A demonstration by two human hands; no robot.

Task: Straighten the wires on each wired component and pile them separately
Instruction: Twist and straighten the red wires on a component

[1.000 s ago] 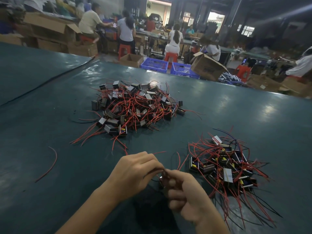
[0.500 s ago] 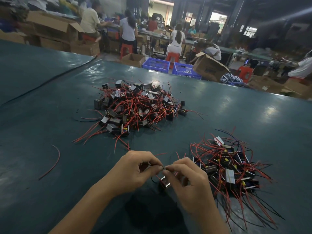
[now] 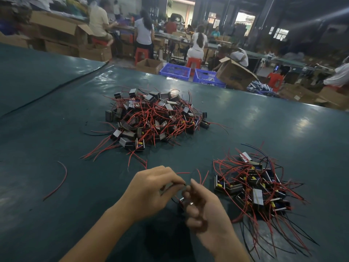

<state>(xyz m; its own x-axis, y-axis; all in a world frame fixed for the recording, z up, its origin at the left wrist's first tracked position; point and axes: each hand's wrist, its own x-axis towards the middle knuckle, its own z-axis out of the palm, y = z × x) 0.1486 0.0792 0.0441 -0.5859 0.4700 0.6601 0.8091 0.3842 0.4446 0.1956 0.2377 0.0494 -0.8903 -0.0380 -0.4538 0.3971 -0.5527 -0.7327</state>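
**Both hands on one wired component, near side of the tangled pile**

The left hand (image 3: 151, 191) has its grip closed to a pinch, thumb and fingertips together on a thin dark wire (image 3: 171, 187) that runs toward the right hand. The right hand (image 3: 205, 212) is motion-blurred, its fingers curled in a closed grip round the small wired component (image 3: 182, 199). Only metal glints of that component show between the two hands.

Both hands are held low over the dark green counter (image 3: 56, 129), on the near side of the tangled pile (image 3: 154, 118), a heap of small blocks and red leads.

To the near right of the tangled pile, just beside the right hand, lies a second pile (image 3: 253, 186) with red and black leads fanning toward the viewer. To the tangled pile's near left, well apart, lies one loose red wire (image 3: 60, 178). Beyond the tangled pile, past the counter's far edge, stand blue crates (image 3: 175, 70) and an open cardboard box (image 3: 234, 74).
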